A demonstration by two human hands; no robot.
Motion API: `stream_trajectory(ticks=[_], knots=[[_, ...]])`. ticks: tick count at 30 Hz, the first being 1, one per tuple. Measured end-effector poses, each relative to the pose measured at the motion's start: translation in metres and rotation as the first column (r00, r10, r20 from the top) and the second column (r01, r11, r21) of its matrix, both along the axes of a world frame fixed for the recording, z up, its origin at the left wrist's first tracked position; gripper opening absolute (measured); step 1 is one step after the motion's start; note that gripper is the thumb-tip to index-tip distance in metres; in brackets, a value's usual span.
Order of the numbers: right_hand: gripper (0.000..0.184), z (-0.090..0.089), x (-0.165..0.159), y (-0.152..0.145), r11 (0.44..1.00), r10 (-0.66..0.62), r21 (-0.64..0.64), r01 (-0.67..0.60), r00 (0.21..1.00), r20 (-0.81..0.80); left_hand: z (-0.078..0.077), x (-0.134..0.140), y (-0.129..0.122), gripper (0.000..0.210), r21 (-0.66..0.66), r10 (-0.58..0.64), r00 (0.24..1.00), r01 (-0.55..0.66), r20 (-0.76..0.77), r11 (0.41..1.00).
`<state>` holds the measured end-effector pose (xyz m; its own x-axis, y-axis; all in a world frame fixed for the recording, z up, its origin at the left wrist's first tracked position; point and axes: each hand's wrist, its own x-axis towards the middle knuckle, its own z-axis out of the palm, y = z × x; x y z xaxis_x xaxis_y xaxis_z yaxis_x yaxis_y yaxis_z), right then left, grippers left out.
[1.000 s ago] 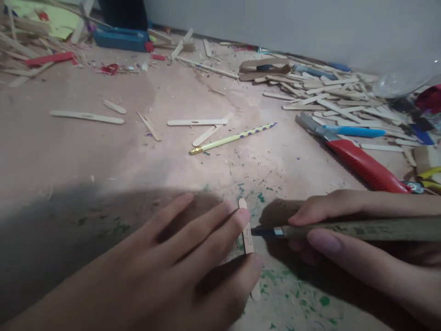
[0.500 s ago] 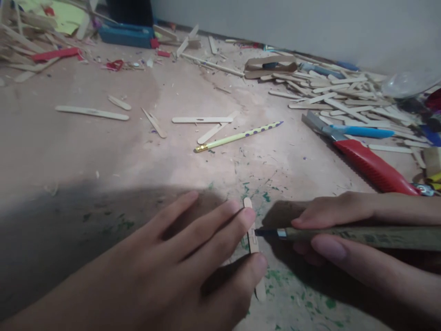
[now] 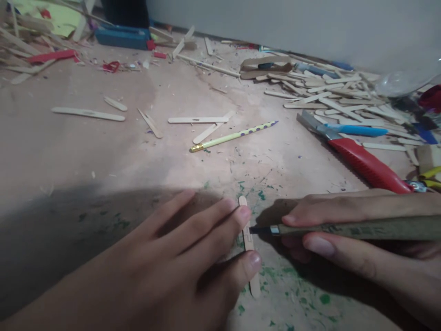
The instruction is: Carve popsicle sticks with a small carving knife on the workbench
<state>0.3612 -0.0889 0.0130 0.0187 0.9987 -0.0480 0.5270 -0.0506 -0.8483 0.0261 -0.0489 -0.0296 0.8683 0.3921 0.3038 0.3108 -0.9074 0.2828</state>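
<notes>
A wooden popsicle stick (image 3: 247, 232) lies lengthwise on the table in front of me, with a small outlined mark near its middle. My left hand (image 3: 186, 257) pins it down, index fingertip above the mark and thumb below it, the other fingers spread. From the right, my right hand (image 3: 344, 234) grips a wood carving chisel (image 3: 372, 228) by its wooden handle, thumb and forefinger along it. The chisel's dark blade meets the stick's right edge beside the mark; the exact contact is too small to make out.
A green pencil (image 3: 234, 136) lies beyond the hands, near loose popsicle sticks (image 3: 88, 113). At the right are a red-handled cutter (image 3: 368, 163), a blue pen-like tool (image 3: 356, 130) and a pile of sticks (image 3: 330, 89). A blue block (image 3: 122, 37) stands at the back left. Green scraps dot the tabletop (image 3: 296, 154).
The whole view has shifted slightly, so everything sits a little further left. Both hands keep their holds, and the chisel tip stays at the stick's right edge.
</notes>
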Motion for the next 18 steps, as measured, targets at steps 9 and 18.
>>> stream_trajectory(ticks=[9, 18], knots=[[0.027, 0.007, -0.006, 0.002, 0.998, 0.010, -0.061, -0.014, 0.998, -0.060, -0.003, 0.012, -0.008, 0.034, 0.002, 0.096, 0.990, -0.097, 0.100, 0.995], [0.050, 0.008, -0.005, -0.001, 0.969, -0.045, -0.247, 0.013, 0.992, -0.122, -0.003, 0.008, -0.001, 0.060, 0.072, 0.050, 0.993, -0.058, 0.109, 0.996]])
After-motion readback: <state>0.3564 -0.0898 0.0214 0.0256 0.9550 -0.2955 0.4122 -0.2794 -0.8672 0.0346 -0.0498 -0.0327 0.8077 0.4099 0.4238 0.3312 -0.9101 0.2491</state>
